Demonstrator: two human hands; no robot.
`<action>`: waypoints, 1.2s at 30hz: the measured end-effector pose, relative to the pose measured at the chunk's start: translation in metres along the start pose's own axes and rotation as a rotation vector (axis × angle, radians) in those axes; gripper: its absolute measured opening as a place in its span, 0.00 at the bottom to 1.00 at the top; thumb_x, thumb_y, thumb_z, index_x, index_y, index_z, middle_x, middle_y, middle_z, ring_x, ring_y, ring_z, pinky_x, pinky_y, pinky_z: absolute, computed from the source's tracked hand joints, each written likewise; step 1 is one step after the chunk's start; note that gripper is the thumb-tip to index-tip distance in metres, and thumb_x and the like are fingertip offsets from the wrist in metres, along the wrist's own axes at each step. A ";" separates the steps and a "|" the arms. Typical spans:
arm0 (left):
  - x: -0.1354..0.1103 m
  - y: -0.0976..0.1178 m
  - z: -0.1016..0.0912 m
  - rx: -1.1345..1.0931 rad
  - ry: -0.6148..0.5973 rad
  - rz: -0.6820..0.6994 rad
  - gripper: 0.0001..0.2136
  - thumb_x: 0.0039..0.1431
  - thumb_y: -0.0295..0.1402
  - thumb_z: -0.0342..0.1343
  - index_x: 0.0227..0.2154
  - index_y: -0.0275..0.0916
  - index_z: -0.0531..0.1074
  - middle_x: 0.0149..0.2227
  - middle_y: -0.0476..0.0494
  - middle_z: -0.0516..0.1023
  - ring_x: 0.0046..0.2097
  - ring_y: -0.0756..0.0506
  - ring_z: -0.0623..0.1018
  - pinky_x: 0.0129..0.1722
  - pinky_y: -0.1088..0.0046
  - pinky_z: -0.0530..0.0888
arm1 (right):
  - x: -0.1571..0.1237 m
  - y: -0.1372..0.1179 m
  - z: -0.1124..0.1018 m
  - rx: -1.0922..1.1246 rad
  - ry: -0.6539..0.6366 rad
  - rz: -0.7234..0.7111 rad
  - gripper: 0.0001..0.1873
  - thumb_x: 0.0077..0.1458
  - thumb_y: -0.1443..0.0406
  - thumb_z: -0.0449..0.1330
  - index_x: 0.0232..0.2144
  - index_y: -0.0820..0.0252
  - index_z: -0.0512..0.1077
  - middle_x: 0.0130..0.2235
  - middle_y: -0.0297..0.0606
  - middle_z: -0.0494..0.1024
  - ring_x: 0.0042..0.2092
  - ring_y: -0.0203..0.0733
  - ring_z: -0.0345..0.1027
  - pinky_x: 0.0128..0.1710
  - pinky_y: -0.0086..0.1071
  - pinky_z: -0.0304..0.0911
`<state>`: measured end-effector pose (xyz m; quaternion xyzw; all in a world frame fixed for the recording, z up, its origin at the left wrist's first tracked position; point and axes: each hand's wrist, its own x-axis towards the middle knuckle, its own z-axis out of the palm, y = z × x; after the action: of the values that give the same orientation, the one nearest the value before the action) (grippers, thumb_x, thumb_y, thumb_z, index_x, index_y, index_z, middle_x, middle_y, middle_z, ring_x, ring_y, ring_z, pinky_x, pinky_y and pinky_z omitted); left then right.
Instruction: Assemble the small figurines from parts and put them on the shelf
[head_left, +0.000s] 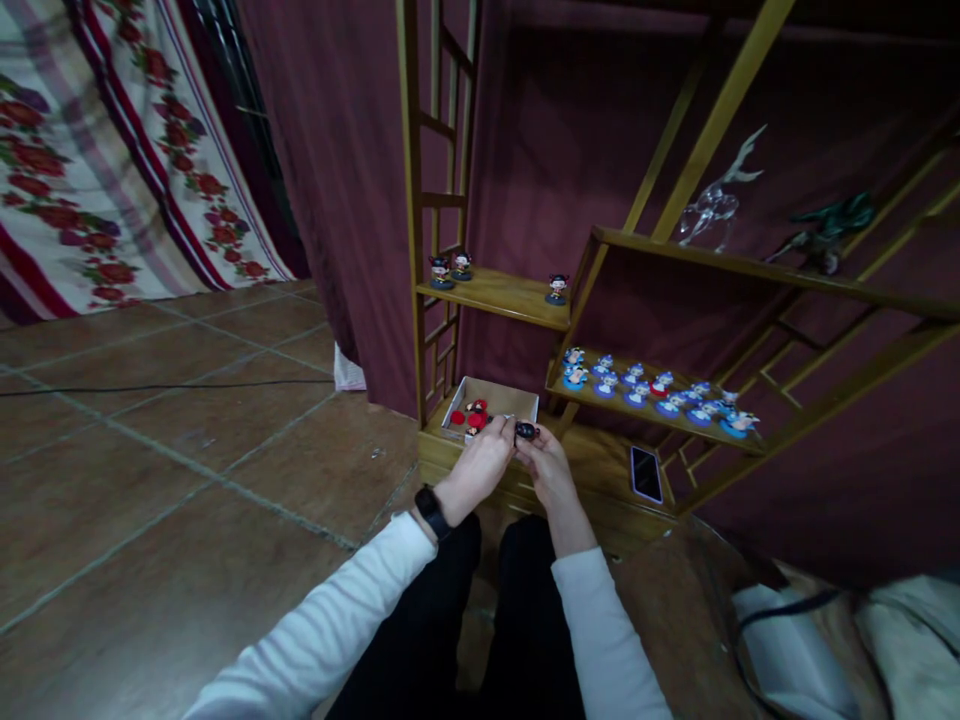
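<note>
Both my hands meet in front of the wooden shelf unit, holding a small dark-haired figurine (526, 431) between them. My left hand (486, 462), with a black watch on its wrist, has its fingers closed at the figurine's left side. From the right, my right hand (549, 466) pinches the same figurine. Just behind my hands sits an open white box (502, 396) with red discs and small figurines (477, 408) in it. My fingers hide part of the box and the figurine's lower part.
Three similar figurines stand on the upper left shelf (517, 298). Several blue and white figurines (636, 385) line the middle shelf. A phone (646, 474) lies on the bottom board. Higher up are a clear deer ornament (711, 212) and a dark green ornament (829, 232).
</note>
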<state>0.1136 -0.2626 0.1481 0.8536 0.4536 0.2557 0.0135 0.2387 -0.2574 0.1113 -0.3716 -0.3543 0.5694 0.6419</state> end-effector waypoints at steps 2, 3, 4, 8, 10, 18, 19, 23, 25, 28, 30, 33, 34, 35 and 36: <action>0.000 0.001 0.000 0.020 0.000 0.017 0.18 0.58 0.26 0.43 0.53 0.33 0.55 0.44 0.35 0.67 0.41 0.44 0.74 0.41 0.69 0.70 | -0.001 0.001 0.000 0.022 0.003 0.001 0.18 0.34 0.68 0.67 0.33 0.55 0.72 0.36 0.32 0.76 0.36 0.34 0.68 0.35 0.28 0.65; 0.000 0.001 0.000 0.026 0.000 0.026 0.19 0.58 0.26 0.43 0.53 0.33 0.55 0.44 0.35 0.67 0.41 0.44 0.74 0.41 0.69 0.70 | -0.001 0.001 -0.001 0.030 0.005 0.002 0.18 0.34 0.68 0.67 0.33 0.55 0.72 0.36 0.31 0.76 0.36 0.34 0.68 0.35 0.27 0.65; 0.000 0.001 0.000 0.030 0.002 0.031 0.19 0.58 0.26 0.43 0.53 0.33 0.55 0.44 0.35 0.66 0.41 0.44 0.74 0.41 0.69 0.70 | -0.001 0.001 -0.001 0.036 0.008 0.003 0.18 0.34 0.68 0.67 0.33 0.54 0.72 0.36 0.31 0.76 0.35 0.33 0.68 0.35 0.27 0.65; 0.001 0.001 0.001 0.021 -0.006 0.032 0.19 0.58 0.25 0.44 0.53 0.34 0.54 0.44 0.36 0.66 0.41 0.45 0.74 0.42 0.70 0.70 | -0.001 0.002 -0.003 0.050 0.015 0.020 0.17 0.35 0.67 0.67 0.33 0.54 0.72 0.35 0.31 0.76 0.35 0.32 0.68 0.33 0.25 0.65; 0.001 0.001 0.001 0.001 -0.011 0.025 0.18 0.58 0.26 0.44 0.52 0.34 0.55 0.44 0.37 0.66 0.41 0.45 0.74 0.41 0.69 0.70 | -0.001 0.002 -0.004 0.054 0.007 0.027 0.16 0.36 0.67 0.66 0.33 0.55 0.72 0.35 0.31 0.77 0.35 0.32 0.69 0.33 0.25 0.65; 0.004 0.002 0.001 -0.057 -0.025 0.000 0.17 0.56 0.26 0.46 0.49 0.37 0.57 0.45 0.40 0.64 0.42 0.46 0.73 0.43 0.69 0.70 | 0.000 0.002 -0.008 0.017 0.024 0.031 0.15 0.37 0.66 0.66 0.32 0.56 0.72 0.34 0.31 0.76 0.35 0.33 0.69 0.33 0.25 0.65; 0.005 0.003 0.000 -0.044 -0.037 -0.005 0.16 0.56 0.26 0.46 0.48 0.37 0.58 0.44 0.40 0.64 0.42 0.46 0.73 0.42 0.70 0.70 | -0.001 0.002 -0.008 0.017 0.025 0.031 0.14 0.37 0.66 0.66 0.32 0.56 0.72 0.34 0.31 0.76 0.35 0.33 0.69 0.33 0.25 0.65; 0.006 0.009 -0.003 0.023 -0.067 0.006 0.14 0.56 0.23 0.45 0.46 0.36 0.59 0.43 0.39 0.65 0.40 0.46 0.73 0.41 0.70 0.69 | -0.003 0.002 -0.008 0.043 0.027 0.019 0.14 0.38 0.67 0.65 0.33 0.55 0.71 0.35 0.31 0.77 0.36 0.33 0.69 0.36 0.27 0.66; 0.008 0.013 -0.003 0.058 -0.069 0.019 0.14 0.56 0.22 0.44 0.46 0.35 0.60 0.42 0.39 0.65 0.41 0.46 0.72 0.41 0.69 0.69 | -0.003 0.003 -0.009 0.061 0.032 0.009 0.16 0.38 0.69 0.65 0.33 0.55 0.71 0.35 0.30 0.77 0.36 0.34 0.70 0.37 0.28 0.66; 0.009 0.017 -0.003 0.102 -0.074 0.048 0.14 0.56 0.20 0.42 0.45 0.34 0.60 0.42 0.38 0.65 0.42 0.46 0.72 0.43 0.70 0.68 | -0.002 0.005 -0.012 0.089 0.040 -0.003 0.17 0.36 0.71 0.65 0.33 0.54 0.71 0.35 0.29 0.77 0.37 0.34 0.70 0.38 0.28 0.66; 0.010 0.019 -0.001 0.120 -0.071 0.077 0.14 0.56 0.19 0.42 0.45 0.33 0.60 0.42 0.38 0.66 0.42 0.46 0.71 0.43 0.71 0.68 | -0.001 0.006 -0.015 0.101 0.041 -0.006 0.18 0.36 0.71 0.65 0.34 0.54 0.71 0.35 0.29 0.77 0.37 0.34 0.70 0.38 0.29 0.66; 0.013 0.019 0.005 0.144 -0.053 0.119 0.13 0.54 0.19 0.43 0.43 0.32 0.61 0.40 0.38 0.66 0.43 0.45 0.71 0.43 0.70 0.68 | -0.001 0.007 -0.019 0.103 0.047 -0.006 0.19 0.35 0.71 0.65 0.35 0.53 0.70 0.36 0.29 0.77 0.37 0.35 0.70 0.38 0.30 0.67; 0.013 0.018 0.007 0.148 -0.049 0.130 0.13 0.54 0.18 0.44 0.42 0.32 0.62 0.40 0.38 0.66 0.43 0.45 0.71 0.43 0.69 0.68 | -0.001 0.006 -0.020 0.101 0.048 -0.004 0.20 0.35 0.71 0.65 0.35 0.53 0.70 0.36 0.29 0.77 0.37 0.35 0.70 0.38 0.31 0.67; 0.014 0.018 0.009 0.147 -0.046 0.137 0.12 0.54 0.18 0.44 0.41 0.32 0.62 0.40 0.38 0.66 0.43 0.44 0.71 0.42 0.69 0.68 | -0.001 0.006 -0.020 0.099 0.049 -0.002 0.20 0.35 0.71 0.65 0.35 0.53 0.70 0.36 0.29 0.77 0.37 0.36 0.70 0.38 0.31 0.67; 0.014 0.018 0.010 0.142 -0.043 0.140 0.12 0.54 0.18 0.44 0.41 0.31 0.62 0.40 0.38 0.66 0.43 0.44 0.71 0.42 0.68 0.68 | -0.001 0.006 -0.021 0.099 0.051 0.000 0.21 0.34 0.71 0.65 0.35 0.53 0.70 0.37 0.29 0.77 0.37 0.36 0.70 0.38 0.31 0.67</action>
<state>0.1381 -0.2599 0.1495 0.8873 0.4096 0.2048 -0.0549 0.2539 -0.2600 0.0964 -0.3538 -0.3095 0.5765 0.6684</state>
